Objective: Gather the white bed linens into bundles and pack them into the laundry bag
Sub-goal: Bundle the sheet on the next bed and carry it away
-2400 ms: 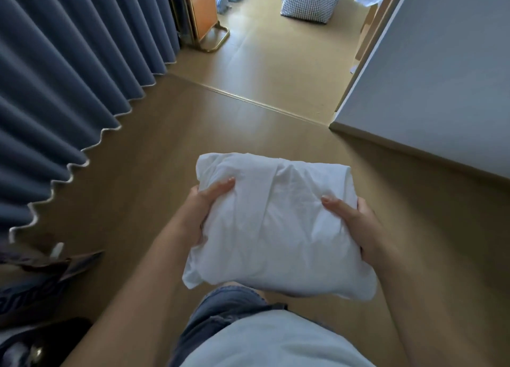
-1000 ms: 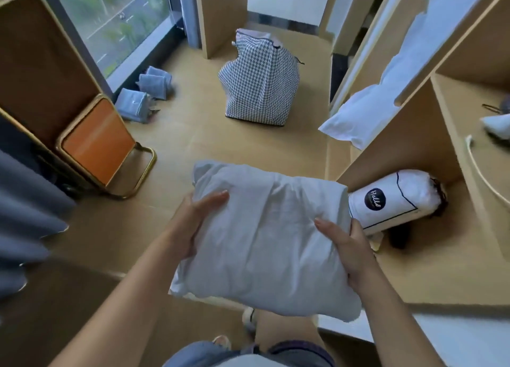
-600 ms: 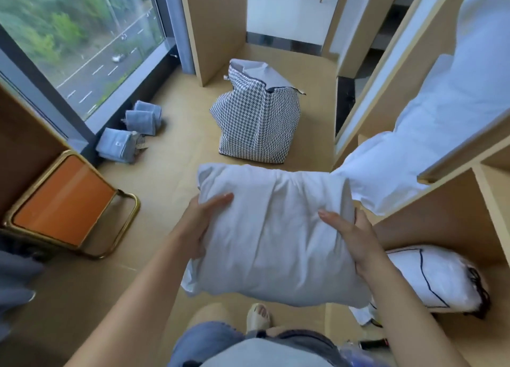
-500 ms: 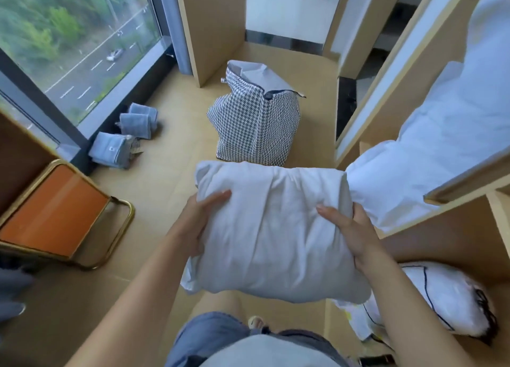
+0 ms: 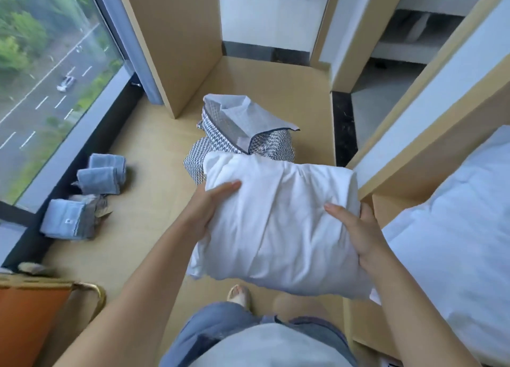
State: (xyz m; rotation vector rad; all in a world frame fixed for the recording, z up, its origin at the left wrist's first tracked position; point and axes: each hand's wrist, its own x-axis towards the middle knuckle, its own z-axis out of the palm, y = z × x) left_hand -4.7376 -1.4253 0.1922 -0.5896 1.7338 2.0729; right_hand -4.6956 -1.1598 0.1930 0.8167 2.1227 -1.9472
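My left hand (image 5: 212, 204) and right hand (image 5: 357, 235) gripped one white bundle (image 5: 278, 223) at frame centre; I counted one checked bag (image 5: 248, 130) above it, three blue towels (image 5: 99, 180) at left.

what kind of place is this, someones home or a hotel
Probably a hotel or hostel bedroom, several floors up. A built-in wooden bed frame with white bedding stands on the right, a tall window overlooks a road, and a white linen bundle is held near a checked laundry bag.

Matt, creased cloth = linen bundle (image 5: 278, 228); laundry bag (image 5: 248, 123) checked woven fab.; floor (image 5: 154, 214) smooth wood-look.
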